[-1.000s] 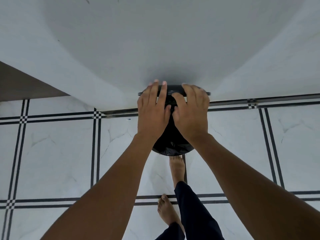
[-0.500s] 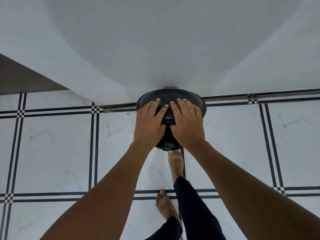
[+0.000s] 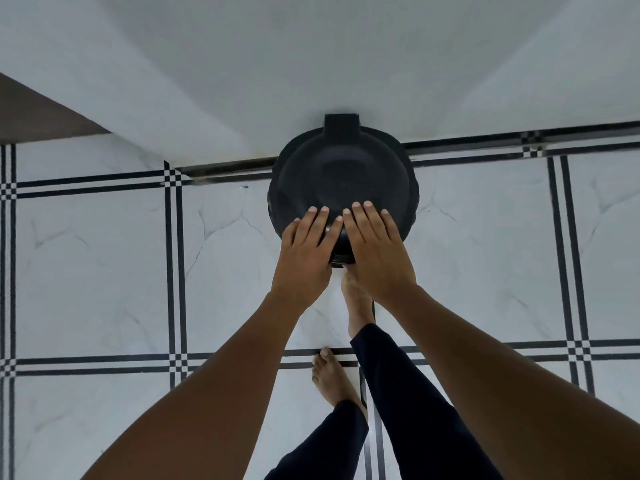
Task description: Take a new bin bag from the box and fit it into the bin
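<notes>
A round black bin (image 3: 341, 181) stands on the floor against the white wall, seen from above with its domed lid lying flat over the top. My left hand (image 3: 308, 251) and my right hand (image 3: 375, 247) lie side by side on the lid's near edge, fingers straight and pressing down. The bin bag is hidden under the lid, and no box is in view.
White marble floor tiles (image 3: 97, 265) with black line borders surround the bin. My bare feet (image 3: 334, 379) stand just in front of it, one close to its base. A dark brown panel (image 3: 38, 116) shows at the far left.
The lid has swung down from upright to flat over the bin, hiding the black bag. Both hands followed it down and toward me.
</notes>
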`<act>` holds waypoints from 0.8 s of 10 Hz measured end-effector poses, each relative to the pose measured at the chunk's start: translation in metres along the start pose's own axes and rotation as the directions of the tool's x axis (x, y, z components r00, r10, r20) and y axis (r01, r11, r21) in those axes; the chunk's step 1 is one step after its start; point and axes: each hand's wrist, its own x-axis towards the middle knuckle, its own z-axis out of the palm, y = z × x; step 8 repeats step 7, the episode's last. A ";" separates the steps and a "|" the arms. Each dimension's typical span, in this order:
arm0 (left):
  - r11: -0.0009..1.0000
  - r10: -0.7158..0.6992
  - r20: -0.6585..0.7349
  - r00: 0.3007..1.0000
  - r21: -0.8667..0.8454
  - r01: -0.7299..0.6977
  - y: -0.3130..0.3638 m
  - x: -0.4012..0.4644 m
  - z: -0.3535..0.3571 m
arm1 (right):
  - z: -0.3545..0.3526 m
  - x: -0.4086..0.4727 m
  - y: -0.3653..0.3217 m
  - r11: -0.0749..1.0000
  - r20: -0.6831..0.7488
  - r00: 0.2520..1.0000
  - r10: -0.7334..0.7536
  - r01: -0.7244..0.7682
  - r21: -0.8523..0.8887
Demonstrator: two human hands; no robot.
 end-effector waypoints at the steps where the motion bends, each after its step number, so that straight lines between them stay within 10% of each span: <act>1: 1.000 -0.009 0.006 1.000 0.027 0.009 0.000 -0.002 0.017 | 0.017 -0.002 0.001 1.000 -0.003 1.000 -0.007 0.007 -0.025; 8: 0.999 -0.001 0.127 0.992 -0.046 0.007 -0.012 -0.004 -0.056 | -0.059 0.017 -0.017 1.000 0.167 0.986 0.031 -0.030 -0.006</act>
